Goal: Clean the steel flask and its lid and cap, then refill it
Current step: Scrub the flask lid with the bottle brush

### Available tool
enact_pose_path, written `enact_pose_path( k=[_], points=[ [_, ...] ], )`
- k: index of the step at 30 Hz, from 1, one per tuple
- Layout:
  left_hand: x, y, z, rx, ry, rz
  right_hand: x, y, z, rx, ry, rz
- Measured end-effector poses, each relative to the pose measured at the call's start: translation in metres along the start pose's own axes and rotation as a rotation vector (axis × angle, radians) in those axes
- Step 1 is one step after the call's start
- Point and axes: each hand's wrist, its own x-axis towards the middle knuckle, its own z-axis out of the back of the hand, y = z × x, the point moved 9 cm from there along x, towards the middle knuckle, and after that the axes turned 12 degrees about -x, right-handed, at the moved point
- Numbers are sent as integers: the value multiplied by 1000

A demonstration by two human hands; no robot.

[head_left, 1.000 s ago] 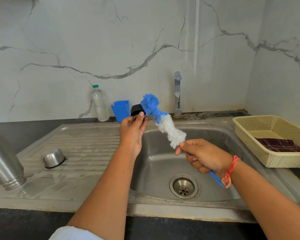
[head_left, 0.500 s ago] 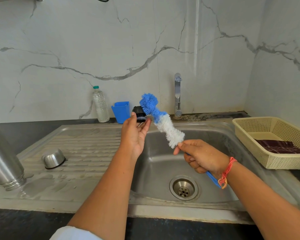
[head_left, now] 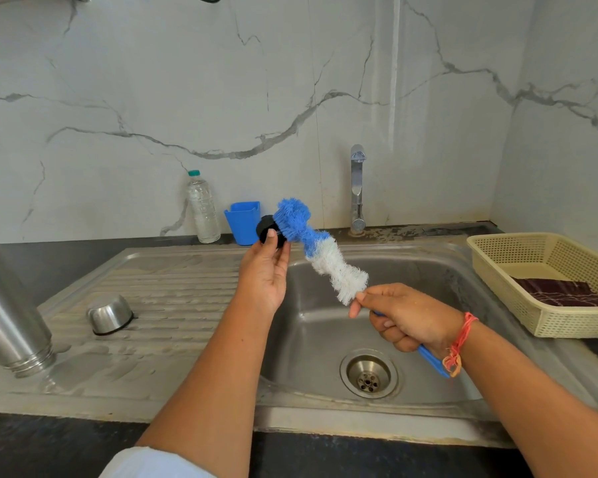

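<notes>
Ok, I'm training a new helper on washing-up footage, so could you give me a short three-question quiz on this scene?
1. True or false: the right hand grips the brush by its blue handle.
2. What does the left hand hold against the blue bristles? A a sponge; B the black lid; C a spoon.
3. Fill in: the steel cap lies mouth down on the ___ beside the basin.
Key: 1 true; 2 B; 3 draining board.
</notes>
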Motion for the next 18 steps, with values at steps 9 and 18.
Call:
enact_pose_path(
  k=[9, 18],
  points=[
    [-1, -2, -5, 134, 35, -66, -1, 0, 6, 41, -3, -4],
    [-4, 4, -8, 196, 53, -48, -2, 2, 9, 50, 2, -6]
  ],
)
